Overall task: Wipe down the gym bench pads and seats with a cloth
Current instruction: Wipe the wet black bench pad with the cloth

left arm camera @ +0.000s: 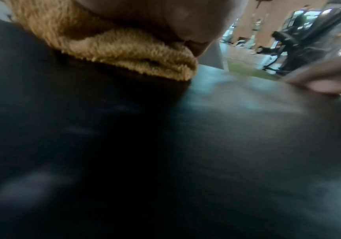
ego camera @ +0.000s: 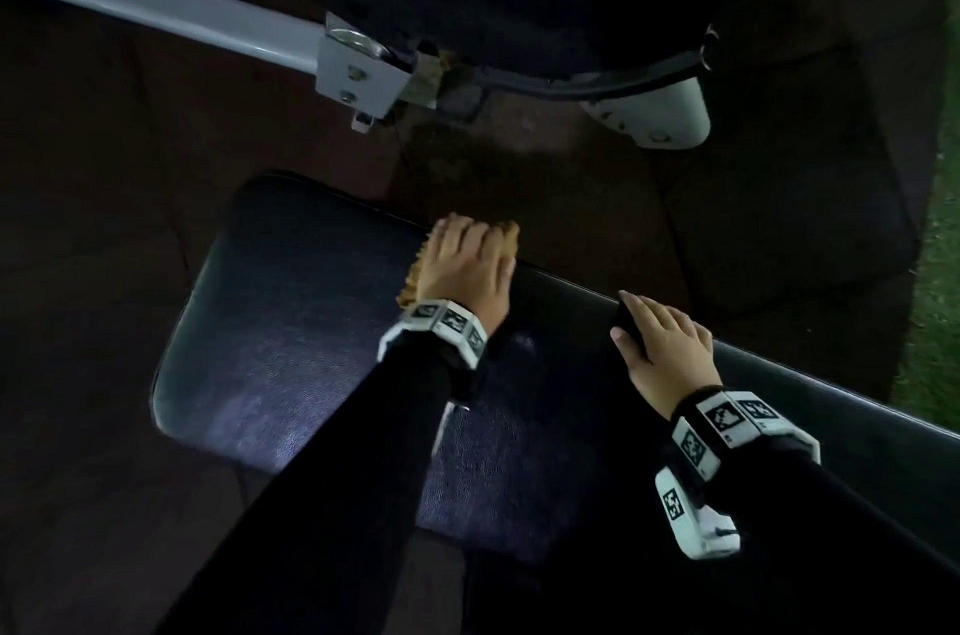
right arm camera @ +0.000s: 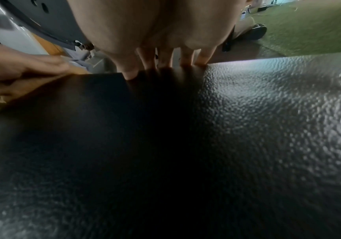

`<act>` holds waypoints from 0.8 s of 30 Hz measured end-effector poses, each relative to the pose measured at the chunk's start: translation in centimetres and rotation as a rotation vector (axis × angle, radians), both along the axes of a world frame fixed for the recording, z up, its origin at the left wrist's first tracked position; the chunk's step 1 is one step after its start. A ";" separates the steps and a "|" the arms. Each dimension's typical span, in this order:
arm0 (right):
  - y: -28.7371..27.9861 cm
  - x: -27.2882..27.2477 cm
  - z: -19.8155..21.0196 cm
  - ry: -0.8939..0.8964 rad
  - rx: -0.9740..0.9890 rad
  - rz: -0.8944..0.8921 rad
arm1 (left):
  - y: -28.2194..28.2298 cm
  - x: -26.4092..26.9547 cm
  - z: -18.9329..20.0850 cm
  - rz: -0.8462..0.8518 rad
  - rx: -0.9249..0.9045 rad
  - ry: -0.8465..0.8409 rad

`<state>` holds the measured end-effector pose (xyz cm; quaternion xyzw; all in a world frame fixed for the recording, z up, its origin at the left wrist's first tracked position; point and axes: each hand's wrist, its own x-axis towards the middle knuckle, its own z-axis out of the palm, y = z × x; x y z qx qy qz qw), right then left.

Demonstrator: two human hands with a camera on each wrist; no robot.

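Observation:
A black textured bench pad fills the lower middle of the head view. On its far edge lies a tan folded cloth, and my left hand presses flat on top of it. The left wrist view shows the cloth bunched under the palm against the pad. My right hand rests further right on the same far edge, empty, fingertips touching the pad. In the right wrist view the left hand lies on the cloth at the left.
Beyond the pad runs a grey metal frame bar with a bolted bracket and a white capped foot. Dark rubber floor surrounds the bench. Green turf lies at the right. Gym machines stand far behind.

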<state>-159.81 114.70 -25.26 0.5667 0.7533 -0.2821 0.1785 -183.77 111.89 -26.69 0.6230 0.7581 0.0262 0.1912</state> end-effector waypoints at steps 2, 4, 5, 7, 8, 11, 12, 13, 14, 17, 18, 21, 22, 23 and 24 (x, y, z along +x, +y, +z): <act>-0.3 0.0 -0.2 0.010 0.032 -0.011 | 0.0 2.4 -0.1 -0.069 -0.036 -0.017; -0.6 -0.1 -0.4 0.018 0.058 -0.022 | 0.0 4.1 -0.2 -0.122 -0.052 -0.031; -0.7 -0.2 -0.4 0.021 0.063 -0.028 | 0.0 4.5 -0.3 -0.127 -0.044 -0.048; -0.6 -0.3 -0.3 0.014 0.052 -0.033 | -0.4 4.3 -0.4 -0.107 -0.001 -0.104; -0.4 -0.3 -0.2 0.006 0.043 -0.032 | -0.7 4.0 -0.3 -0.084 0.030 -0.141; 0.0 -1.3 0.3 0.039 0.033 -0.050 | -2.7 2.5 0.1 0.061 0.084 -0.208; 0.2 -2.0 0.6 0.083 0.031 -0.071 | -3.8 1.9 0.2 0.122 0.079 -0.195; 0.3 -2.9 0.9 0.146 0.031 -0.093 | -5.0 1.3 0.4 0.184 0.070 -0.171; 0.4 -3.9 1.2 0.216 0.036 -0.103 | -6.3 0.7 0.6 0.242 0.062 -0.145; 0.7 -7.6 2.0 0.363 0.050 -0.048 | -10.1 -0.8 0.9 0.345 0.004 -0.072; 0.7 -8.9 2.2 0.377 0.044 -0.019 | -11.2 -0.9 0.9 0.353 -0.024 -0.052; 0.3 -12.2 1.9 0.253 -0.006 0.082 | -13.5 -0.7 0.7 0.351 -0.080 -0.027; 0.1 -13.0 1.7 0.177 -0.037 0.107 | -13.8 -0.5 0.5 0.356 -0.084 -0.032; -0.1 -13.5 1.4 0.110 -0.064 0.124 | -14.1 -0.2 0.4 0.364 -0.086 -0.034; -0.2 -13.7 1.2 0.061 -0.073 0.144 | -14.2 0.0 0.3 0.375 -0.087 -0.029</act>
